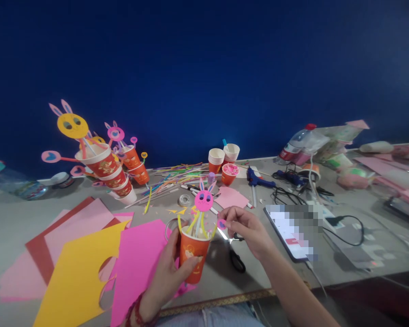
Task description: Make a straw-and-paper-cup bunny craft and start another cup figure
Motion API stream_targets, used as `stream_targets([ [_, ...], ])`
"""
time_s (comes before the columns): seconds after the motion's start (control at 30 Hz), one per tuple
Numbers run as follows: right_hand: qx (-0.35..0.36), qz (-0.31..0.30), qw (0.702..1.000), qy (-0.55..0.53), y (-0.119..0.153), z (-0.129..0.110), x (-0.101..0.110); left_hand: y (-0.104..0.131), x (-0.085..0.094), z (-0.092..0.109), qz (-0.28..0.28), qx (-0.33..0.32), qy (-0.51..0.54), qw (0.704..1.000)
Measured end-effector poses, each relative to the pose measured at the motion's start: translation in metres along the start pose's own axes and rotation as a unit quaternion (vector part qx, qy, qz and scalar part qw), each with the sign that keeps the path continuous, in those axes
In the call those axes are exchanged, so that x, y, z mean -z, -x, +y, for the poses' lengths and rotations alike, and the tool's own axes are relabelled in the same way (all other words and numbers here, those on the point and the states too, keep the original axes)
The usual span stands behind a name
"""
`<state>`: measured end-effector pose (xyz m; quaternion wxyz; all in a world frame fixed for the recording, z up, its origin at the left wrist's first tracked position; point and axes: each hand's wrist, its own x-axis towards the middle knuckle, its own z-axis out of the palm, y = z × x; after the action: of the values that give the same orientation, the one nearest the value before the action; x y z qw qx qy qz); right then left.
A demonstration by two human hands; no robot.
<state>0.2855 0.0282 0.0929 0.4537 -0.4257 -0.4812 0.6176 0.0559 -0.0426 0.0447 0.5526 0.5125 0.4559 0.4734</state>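
My left hand (173,268) is wrapped round an orange paper cup (192,256) near the table's front edge. From the cup rises a pink paper bunny face (203,200) on a white stick, with yellow pipe cleaners bent out at the sides. My right hand (243,227) pinches a small pink paper disc (221,224) with a blue-purple shape on it, beside the tip of the right-hand yellow pipe cleaner. Whether disc and pipe cleaner touch, I cannot tell. Scissors with black handles (236,261) lie under and beside my right hand. A roll of tape (184,200) rests behind the cup.
Coloured paper sheets (78,263) cover the left side. Stacked cups with bunny figures (105,165) stand behind them. Loose pipe cleaners (177,177), plain cups (216,159) and a blue glue gun (259,179) lie at the back. A phone (289,234), cables and a bottle (296,143) are on the right.
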Motion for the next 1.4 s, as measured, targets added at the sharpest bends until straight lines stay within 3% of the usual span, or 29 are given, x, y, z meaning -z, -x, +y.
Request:
stream_targets([
  [0.5,-0.024,0.02,0.999,-0.013,-0.0045,0.0032,-0.0066,-0.0043,-0.0011,0.0027,-0.008,0.002,0.008,1.0],
  [1.4,0.017,0.026,0.998,0.052,-0.0057,0.0064,-0.0076,-0.0053,-0.0001,0.0054,-0.012,0.02,0.015,1.0],
])
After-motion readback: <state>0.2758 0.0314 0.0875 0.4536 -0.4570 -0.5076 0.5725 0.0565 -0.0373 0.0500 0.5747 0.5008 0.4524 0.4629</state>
